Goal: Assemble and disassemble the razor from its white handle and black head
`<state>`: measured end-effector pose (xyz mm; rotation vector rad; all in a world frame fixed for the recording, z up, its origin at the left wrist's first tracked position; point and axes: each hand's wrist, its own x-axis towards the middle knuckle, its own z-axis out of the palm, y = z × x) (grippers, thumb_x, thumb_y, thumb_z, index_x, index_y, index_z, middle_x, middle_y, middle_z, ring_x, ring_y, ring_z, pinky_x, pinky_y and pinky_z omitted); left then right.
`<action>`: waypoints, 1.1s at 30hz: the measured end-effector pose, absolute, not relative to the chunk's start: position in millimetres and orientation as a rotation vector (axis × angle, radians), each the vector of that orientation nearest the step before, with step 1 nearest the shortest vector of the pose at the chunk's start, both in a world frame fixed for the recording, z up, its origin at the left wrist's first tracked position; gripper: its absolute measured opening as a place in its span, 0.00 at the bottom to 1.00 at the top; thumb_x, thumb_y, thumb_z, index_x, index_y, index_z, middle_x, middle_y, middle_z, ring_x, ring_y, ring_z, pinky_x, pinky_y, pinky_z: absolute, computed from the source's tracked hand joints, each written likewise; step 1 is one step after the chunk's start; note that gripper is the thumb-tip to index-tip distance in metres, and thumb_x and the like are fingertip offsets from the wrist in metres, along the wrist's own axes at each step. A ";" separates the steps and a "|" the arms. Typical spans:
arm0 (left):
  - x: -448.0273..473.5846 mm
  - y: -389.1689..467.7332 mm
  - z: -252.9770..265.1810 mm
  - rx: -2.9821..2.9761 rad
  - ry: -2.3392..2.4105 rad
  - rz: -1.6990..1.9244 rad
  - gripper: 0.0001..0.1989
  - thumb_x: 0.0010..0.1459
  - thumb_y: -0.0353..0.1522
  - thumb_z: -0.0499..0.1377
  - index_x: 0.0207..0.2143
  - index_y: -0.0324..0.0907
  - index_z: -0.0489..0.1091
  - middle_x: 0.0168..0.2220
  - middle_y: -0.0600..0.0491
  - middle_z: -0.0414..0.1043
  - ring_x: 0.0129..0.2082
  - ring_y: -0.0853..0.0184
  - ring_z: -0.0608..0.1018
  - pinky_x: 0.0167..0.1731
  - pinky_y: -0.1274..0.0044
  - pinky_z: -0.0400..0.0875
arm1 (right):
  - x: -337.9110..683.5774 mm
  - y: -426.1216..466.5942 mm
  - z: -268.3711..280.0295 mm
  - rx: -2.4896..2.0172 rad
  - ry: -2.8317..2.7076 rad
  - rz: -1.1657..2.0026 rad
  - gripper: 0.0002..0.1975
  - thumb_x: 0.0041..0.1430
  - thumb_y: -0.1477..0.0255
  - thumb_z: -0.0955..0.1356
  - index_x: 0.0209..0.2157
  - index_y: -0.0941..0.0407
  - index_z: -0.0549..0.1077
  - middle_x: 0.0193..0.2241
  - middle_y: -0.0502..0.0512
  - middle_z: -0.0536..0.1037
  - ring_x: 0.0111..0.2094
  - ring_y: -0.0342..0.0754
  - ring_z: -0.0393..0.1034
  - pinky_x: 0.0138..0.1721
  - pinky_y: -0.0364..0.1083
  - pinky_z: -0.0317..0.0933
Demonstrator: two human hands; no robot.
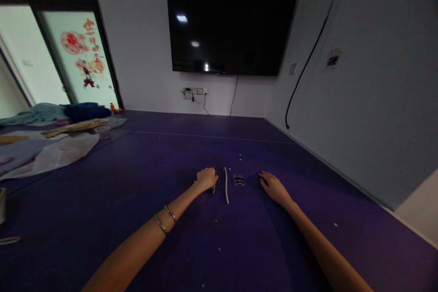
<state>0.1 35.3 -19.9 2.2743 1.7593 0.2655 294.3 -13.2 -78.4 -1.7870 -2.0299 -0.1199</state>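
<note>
My left hand (pixel 206 179), with two bracelets on its wrist, is closed on a slim dark object (pixel 214 187). Only the ends of that object show past the fingers, so its kind is hidden. Just to its right, a short, slightly bent pale strip (pixel 226 187), like a piece of cable, lies on the purple surface (pixel 253 237). Beyond the strip is a small dark square piece (pixel 238 179) with light markings, too small to make out. My right hand (pixel 273 186) rests palm down to the right of the square piece, fingers stretched out and holding nothing.
Clear plastic sheeting (pixel 65 155) and folded blue cloth (pixel 85 112) lie at the left. Small white scraps dot the surface. A black cable (pixel 316 43) hangs down the right wall. A television (pixel 232 32) is mounted ahead, above wall sockets (pixel 198 91).
</note>
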 end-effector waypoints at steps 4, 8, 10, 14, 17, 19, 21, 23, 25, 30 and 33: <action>-1.8 39.2 -19.9 2.096 1.719 0.379 0.10 0.51 0.34 0.55 0.34 0.38 0.70 0.43 0.40 0.72 0.47 0.53 0.72 0.43 0.68 0.66 | 295.1 -12.3 -79.3 -1.787 -2.031 -0.122 0.22 0.59 0.68 0.57 0.49 0.64 0.69 0.52 0.65 0.67 0.54 0.54 0.59 0.56 0.52 0.52; -6.3 47.5 -15.1 1.822 1.561 0.483 0.08 0.51 0.33 0.57 0.25 0.36 0.68 0.31 0.43 0.74 0.40 0.56 0.76 0.37 0.71 0.69 | 297.4 -10.0 -83.1 -1.762 -2.018 -0.115 0.22 0.59 0.68 0.57 0.49 0.63 0.69 0.52 0.66 0.68 0.54 0.55 0.60 0.55 0.53 0.53; -10.7 53.2 -11.1 1.652 1.440 0.520 0.11 0.52 0.34 0.56 0.22 0.35 0.66 0.23 0.46 0.73 0.32 0.60 0.78 0.32 0.74 0.71 | 298.3 -9.0 -85.0 -1.750 -2.007 -0.111 0.21 0.58 0.69 0.58 0.49 0.62 0.70 0.52 0.65 0.68 0.54 0.55 0.60 0.55 0.53 0.53; -22.1 67.6 -3.1 1.321 1.242 0.634 0.11 0.55 0.33 0.54 0.22 0.35 0.64 0.19 0.48 0.71 0.23 0.66 0.77 0.27 0.75 0.73 | 298.5 -9.1 -85.9 -1.737 -2.006 -0.123 0.21 0.58 0.68 0.58 0.49 0.62 0.70 0.52 0.65 0.68 0.54 0.55 0.59 0.55 0.53 0.53; -27.9 78.8 -1.6 1.112 1.188 0.748 0.09 0.56 0.30 0.52 0.23 0.37 0.62 0.17 0.52 0.68 0.19 0.70 0.75 0.23 0.77 0.73 | 298.1 -9.8 -84.9 -1.754 -2.021 -0.133 0.22 0.59 0.68 0.57 0.49 0.63 0.69 0.52 0.65 0.68 0.55 0.55 0.59 0.55 0.53 0.53; -29.6 84.7 -3.1 0.997 1.173 0.802 0.08 0.56 0.28 0.50 0.23 0.38 0.60 0.16 0.55 0.65 0.15 0.73 0.71 0.18 0.81 0.70 | 298.2 -10.1 -84.5 -1.761 -2.023 -0.128 0.22 0.59 0.68 0.57 0.49 0.63 0.70 0.52 0.65 0.67 0.54 0.55 0.59 0.55 0.53 0.54; -30.4 88.4 -5.3 0.906 1.163 0.831 0.09 0.56 0.28 0.48 0.23 0.38 0.59 0.15 0.54 0.64 0.12 0.75 0.67 0.12 0.85 0.63 | 298.4 -10.1 -84.6 -1.756 -2.017 -0.118 0.21 0.59 0.68 0.57 0.49 0.62 0.70 0.52 0.65 0.67 0.54 0.55 0.60 0.54 0.54 0.54; -31.0 89.9 -7.2 0.838 1.149 0.842 0.09 0.55 0.28 0.47 0.23 0.38 0.58 0.14 0.54 0.63 0.09 0.78 0.62 0.09 0.87 0.56 | 298.8 -10.0 -84.9 -1.745 -2.008 -0.111 0.21 0.58 0.68 0.57 0.48 0.61 0.70 0.52 0.65 0.67 0.54 0.55 0.60 0.54 0.54 0.54; -31.6 89.9 -8.4 0.786 1.132 0.830 0.09 0.55 0.28 0.46 0.23 0.38 0.58 0.14 0.55 0.61 0.08 0.79 0.58 0.07 0.88 0.49 | 299.0 -9.9 -85.1 -1.739 -2.001 -0.106 0.21 0.58 0.68 0.58 0.48 0.61 0.70 0.52 0.64 0.67 0.54 0.55 0.60 0.54 0.54 0.54; -31.3 88.1 -9.9 0.697 1.126 0.708 0.13 0.57 0.33 0.44 0.23 0.38 0.60 0.12 0.59 0.55 0.07 0.79 0.54 0.07 0.88 0.44 | 299.0 -10.0 -85.2 -1.727 -1.978 -0.094 0.20 0.58 0.69 0.59 0.48 0.59 0.71 0.52 0.63 0.68 0.54 0.55 0.60 0.54 0.54 0.54; -28.2 86.9 -11.2 0.664 1.143 0.658 0.16 0.58 0.38 0.44 0.22 0.39 0.59 0.11 0.61 0.50 0.07 0.79 0.53 0.08 0.88 0.45 | 298.9 -10.0 -85.0 -1.720 -1.976 -0.097 0.19 0.58 0.69 0.59 0.48 0.59 0.71 0.52 0.63 0.68 0.54 0.55 0.60 0.54 0.54 0.54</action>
